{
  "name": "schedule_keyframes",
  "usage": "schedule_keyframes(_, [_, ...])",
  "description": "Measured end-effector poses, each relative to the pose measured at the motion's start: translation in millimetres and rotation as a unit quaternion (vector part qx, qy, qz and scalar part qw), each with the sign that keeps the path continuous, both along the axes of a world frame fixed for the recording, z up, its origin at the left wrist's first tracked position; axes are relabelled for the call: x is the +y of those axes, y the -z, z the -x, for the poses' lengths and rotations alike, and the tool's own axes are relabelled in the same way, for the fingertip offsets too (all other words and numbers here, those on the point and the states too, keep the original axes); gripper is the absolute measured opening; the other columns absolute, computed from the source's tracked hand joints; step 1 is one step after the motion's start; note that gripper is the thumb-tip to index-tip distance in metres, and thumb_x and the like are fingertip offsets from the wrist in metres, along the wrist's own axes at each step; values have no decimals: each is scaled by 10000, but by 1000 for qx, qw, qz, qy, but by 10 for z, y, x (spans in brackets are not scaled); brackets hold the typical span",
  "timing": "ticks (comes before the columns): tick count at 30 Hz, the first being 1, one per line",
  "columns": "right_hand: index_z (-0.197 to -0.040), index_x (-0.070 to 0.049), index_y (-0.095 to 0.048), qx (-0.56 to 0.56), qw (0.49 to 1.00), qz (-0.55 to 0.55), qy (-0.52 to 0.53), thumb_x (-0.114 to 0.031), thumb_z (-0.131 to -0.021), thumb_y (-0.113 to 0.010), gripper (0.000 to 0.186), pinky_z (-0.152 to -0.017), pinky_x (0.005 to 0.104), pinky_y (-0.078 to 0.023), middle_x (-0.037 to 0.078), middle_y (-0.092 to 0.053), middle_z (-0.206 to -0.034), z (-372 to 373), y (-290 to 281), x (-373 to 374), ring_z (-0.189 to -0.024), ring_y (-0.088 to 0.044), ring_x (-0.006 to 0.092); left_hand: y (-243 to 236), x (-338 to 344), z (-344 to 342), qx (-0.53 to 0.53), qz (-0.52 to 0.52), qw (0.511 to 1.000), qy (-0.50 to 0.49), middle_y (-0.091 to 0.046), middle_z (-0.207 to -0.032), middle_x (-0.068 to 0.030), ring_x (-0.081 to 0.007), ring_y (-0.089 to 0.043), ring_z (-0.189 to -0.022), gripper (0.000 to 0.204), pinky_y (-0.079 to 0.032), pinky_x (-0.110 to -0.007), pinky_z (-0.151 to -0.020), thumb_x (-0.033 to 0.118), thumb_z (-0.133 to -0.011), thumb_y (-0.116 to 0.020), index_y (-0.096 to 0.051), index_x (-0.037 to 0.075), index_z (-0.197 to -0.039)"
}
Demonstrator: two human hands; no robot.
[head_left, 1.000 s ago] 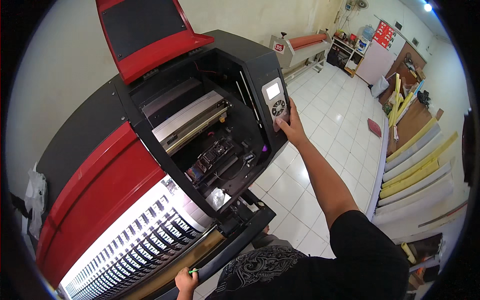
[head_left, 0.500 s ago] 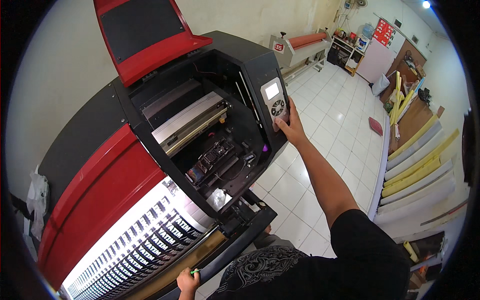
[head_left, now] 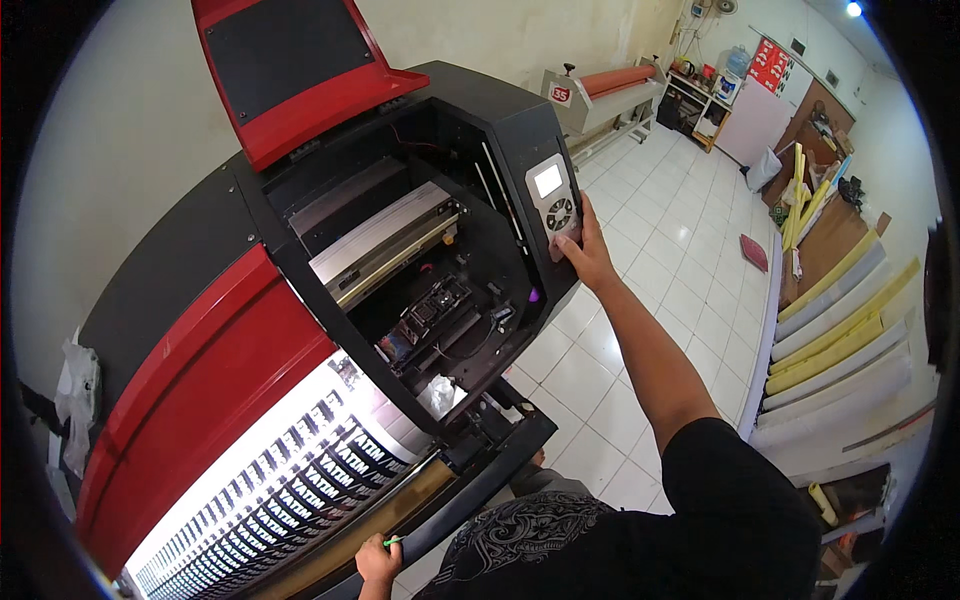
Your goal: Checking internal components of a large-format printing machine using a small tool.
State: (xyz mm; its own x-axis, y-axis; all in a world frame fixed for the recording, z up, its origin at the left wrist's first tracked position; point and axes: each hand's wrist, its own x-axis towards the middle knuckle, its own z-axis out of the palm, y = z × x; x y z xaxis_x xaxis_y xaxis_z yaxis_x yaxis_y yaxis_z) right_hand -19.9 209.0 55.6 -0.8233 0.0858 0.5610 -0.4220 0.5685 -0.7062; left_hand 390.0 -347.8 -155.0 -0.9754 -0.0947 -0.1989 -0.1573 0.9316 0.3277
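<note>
A large-format printer (head_left: 520, 115) in black and red fills the left and middle, its red lid (head_left: 330, 95) raised. At its right end, my right hand (head_left: 592, 250) grips the edge of the control panel (head_left: 550, 205); the thumb lies on the panel's lower part, below the round buttons, and the fingers wrap round the side. The panel's small screen (head_left: 548, 180) glows white. Low in the view, my left hand (head_left: 378, 558) is closed around a thin green stick-like thing (head_left: 391, 542), beside the printer's front bar (head_left: 480, 475). A printed white sheet (head_left: 270, 490) curves down the printer's front.
Inside the opened bay lie a metal rail (head_left: 385, 245), a dark mechanism (head_left: 430, 310) and a crumpled white wad (head_left: 438, 397). A roller machine (head_left: 610, 90) stands beyond, along the wall. Long yellow and white rolls (head_left: 840, 330) lean at the right, beside the tiled floor (head_left: 665, 275).
</note>
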Motion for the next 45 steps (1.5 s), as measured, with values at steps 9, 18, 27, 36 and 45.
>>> schedule_keyframes(9, [-1576,4,-178,30,992,86,-92,-130,-919,-626,807,-1046,400,-434,220,-465,-1406,-11,-19,-100,-1239,-518,296,-79,19,-23,-31,8,999,-19,-663,-792,-201,-406,-656,-790,374,-521,-509,-719,426,-860,-632,-610,64,-768])
schedule_keyframes(18, [-1581,-29,-201,-108,987,113,-40,-259,-1021,-569,709,-1057,315,-383,138,-414,-1453,-198,-181,-227,-1254,-451,217,-209,-79,-12,9,-64,998,-17,-658,-763,-159,-377,-652,-751,365,-508,-495,-679,417,-865,-694,-621,74,-762])
schedule_keyframes(27, [-1544,29,-251,6,978,171,122,-482,-1092,-313,686,-1189,343,-242,182,-338,-1552,60,60,-473,-1429,-340,282,-169,-744,-509,91,-20,993,-69,-561,-707,-133,-354,-559,-664,311,-434,-466,-630,281,-844,-703,-524,72,-700])
schedule_keyframes(36, [-1571,63,-135,17,994,-6,109,-489,-1073,-358,776,-1228,383,-152,242,-168,-1636,-107,86,-450,-1514,-190,347,-158,-735,-459,99,-8,990,-102,-528,-686,-120,-349,-533,-652,285,-419,-458,-617,235,-824,-685,-494,78,-682])
schedule_keyframes(45, [-1595,-6,-138,-2,992,-11,130,-473,-1077,-373,736,-1223,369,-169,197,-178,-1642,-75,93,-413,-1504,-217,326,-139,-739,-464,83,1,992,-100,-533,-705,-115,-340,-537,-677,283,-420,-453,-623,237,-820,-686,-494,81,-682])
